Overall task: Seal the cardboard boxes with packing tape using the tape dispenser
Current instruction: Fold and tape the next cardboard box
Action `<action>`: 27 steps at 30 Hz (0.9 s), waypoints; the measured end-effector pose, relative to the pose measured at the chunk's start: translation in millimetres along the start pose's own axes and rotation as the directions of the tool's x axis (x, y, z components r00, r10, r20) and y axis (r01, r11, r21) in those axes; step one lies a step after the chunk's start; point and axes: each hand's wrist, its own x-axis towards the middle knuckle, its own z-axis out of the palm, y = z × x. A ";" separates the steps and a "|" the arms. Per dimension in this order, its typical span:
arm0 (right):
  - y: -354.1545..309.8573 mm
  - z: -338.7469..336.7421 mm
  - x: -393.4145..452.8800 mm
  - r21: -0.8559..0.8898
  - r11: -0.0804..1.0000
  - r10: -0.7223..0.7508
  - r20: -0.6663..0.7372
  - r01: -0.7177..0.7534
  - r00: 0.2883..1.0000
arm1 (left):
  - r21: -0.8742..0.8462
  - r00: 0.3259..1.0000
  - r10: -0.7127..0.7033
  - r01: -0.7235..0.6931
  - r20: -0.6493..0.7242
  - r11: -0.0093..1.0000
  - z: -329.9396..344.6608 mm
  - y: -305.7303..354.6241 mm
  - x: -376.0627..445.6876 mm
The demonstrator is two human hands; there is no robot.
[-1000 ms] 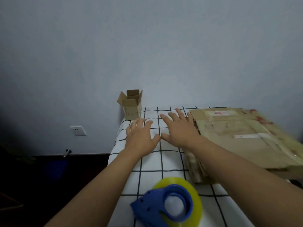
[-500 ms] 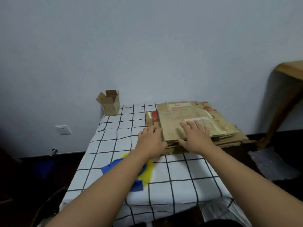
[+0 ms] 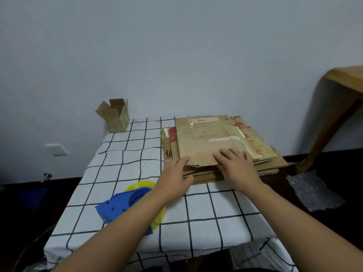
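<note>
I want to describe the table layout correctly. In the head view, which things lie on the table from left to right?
Small open cardboard box at the far left corner → blue tape dispenser with its yellow tape roll, near the front → stack of flattened cardboard boxes on the right, where both hands rest.

Open cloth (image 3: 125, 160) left of flattened boxes (image 3: 204, 146); tape dispenser (image 3: 119, 209) blocks near-left; small box (image 3: 115, 116) far corner.

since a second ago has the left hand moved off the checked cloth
Yes. The left hand has moved right, off the checked cloth, and now grips the near left corner of the flattened cardboard stack.
</note>
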 end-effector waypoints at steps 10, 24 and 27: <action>-44.2 -24.2 8.2 -0.020 0.999 0.024 -0.131 -0.027 0.991 | -0.177 0.972 0.137 -0.171 -0.189 0.969 -37.5 19.7 -17.7; -156.0 -94.9 31.9 0.814 0.544 0.006 -0.249 0.206 0.968 | -0.484 0.846 -0.230 -0.037 -0.481 0.874 -183.8 -118.2 -70.7; -173.4 -97.6 35.2 0.889 0.436 -0.041 -0.140 0.144 0.989 | -0.535 0.825 -0.334 0.046 -0.456 0.844 -204.0 -152.4 -82.7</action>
